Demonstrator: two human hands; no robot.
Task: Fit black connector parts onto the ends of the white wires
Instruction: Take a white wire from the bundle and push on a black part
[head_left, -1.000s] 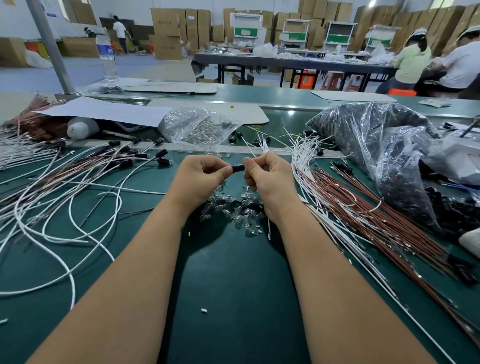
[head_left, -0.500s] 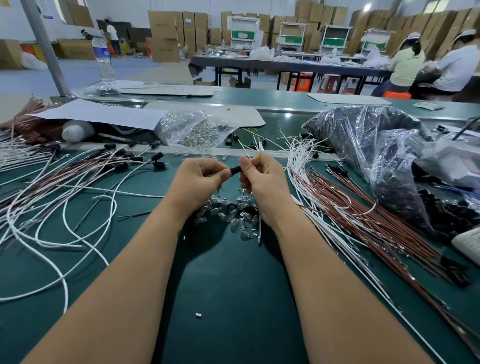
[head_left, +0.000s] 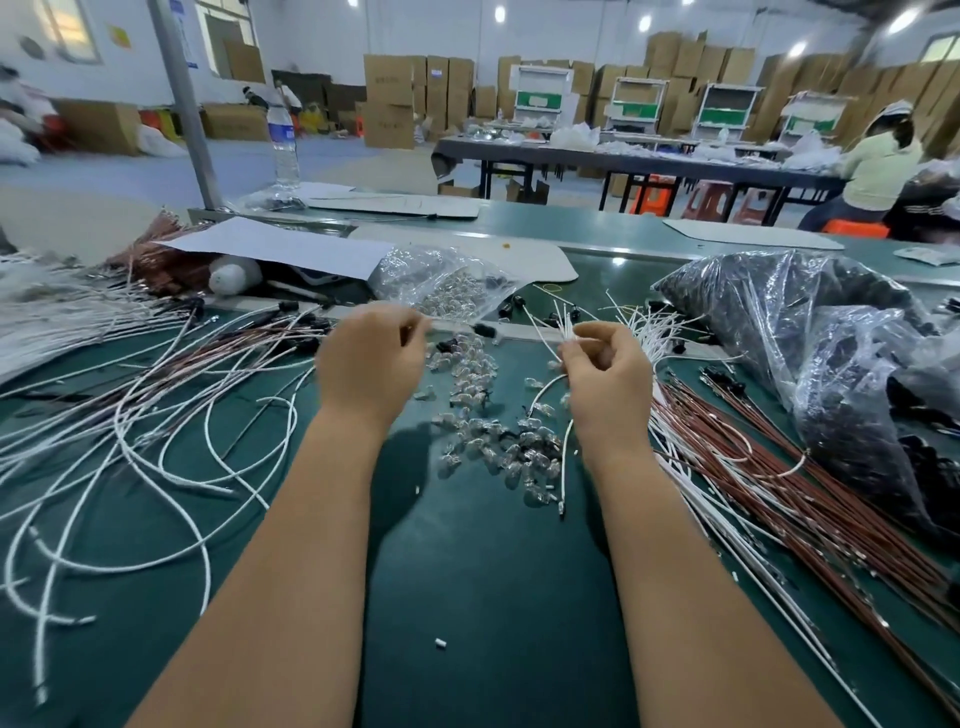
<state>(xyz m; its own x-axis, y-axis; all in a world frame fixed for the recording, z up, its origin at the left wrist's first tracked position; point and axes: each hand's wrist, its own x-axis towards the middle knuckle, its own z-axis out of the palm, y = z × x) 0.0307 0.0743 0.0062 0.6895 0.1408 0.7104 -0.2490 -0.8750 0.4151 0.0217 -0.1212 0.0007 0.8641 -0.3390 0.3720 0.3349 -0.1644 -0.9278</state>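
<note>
Right hand (head_left: 605, 382) pinching thin white wires (head_left: 563, 325), likely light and limp: gripping near tip advisable. Left hand (head_left: 371, 358) curling, contents indiscernible.

Matt green table mat (head_left: 493, 597), glossy crinkled clear plastic bags (head_left: 779, 312), smooth white-sheathed wires (head_left: 171, 431), shiny little metal terminals (head_left: 483, 415).

A green bench (head_left: 483, 597) fills the lower frame. White wires (head_left: 156, 441) sprawl at left, brown wires (head_left: 779, 493) run at right, small clear parts (head_left: 483, 415) pile at centre, and a dark plastic bag (head_left: 810, 332) sits upper right.
</note>
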